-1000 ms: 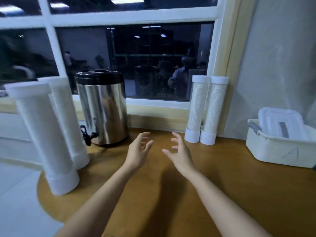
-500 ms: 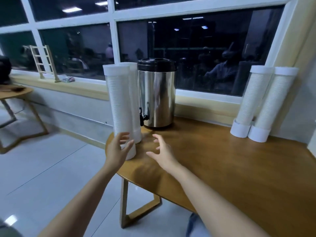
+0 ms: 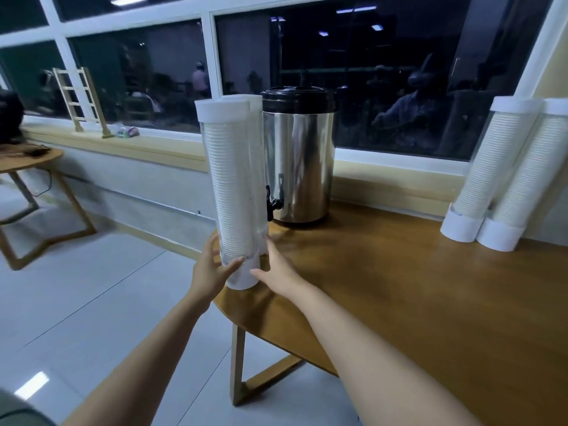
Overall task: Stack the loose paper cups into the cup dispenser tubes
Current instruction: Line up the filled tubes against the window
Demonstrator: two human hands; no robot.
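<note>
A tall clear cup dispenser tube (image 3: pixel 229 179) full of white paper cups, with white caps at both ends, stands upright at the left end of the wooden table (image 3: pixel 399 287). Close behind it stands a second tube (image 3: pixel 256 118). My left hand (image 3: pixel 212 272) holds the front tube's lower end from the left, thumb across its front. From the right, my right hand (image 3: pixel 279 272) holds the same lower end at the white base. Two more filled tubes (image 3: pixel 488 167) (image 3: pixel 531 179) lean against the window frame at the far right. No loose cups are in view.
A steel drink urn (image 3: pixel 298 161) with a black lid and tap stands just right of the two near tubes. The table's rounded left edge lies right under the held tube, above tiled floor. A small wooden table (image 3: pixel 30 155) stands far left, and a ladder-like wooden rack (image 3: pixel 83 99) sits on the windowsill.
My view swung left from the right-hand tubes to the left pair. Both hands, open in the air before, reached forward and closed round the front tube's base.
</note>
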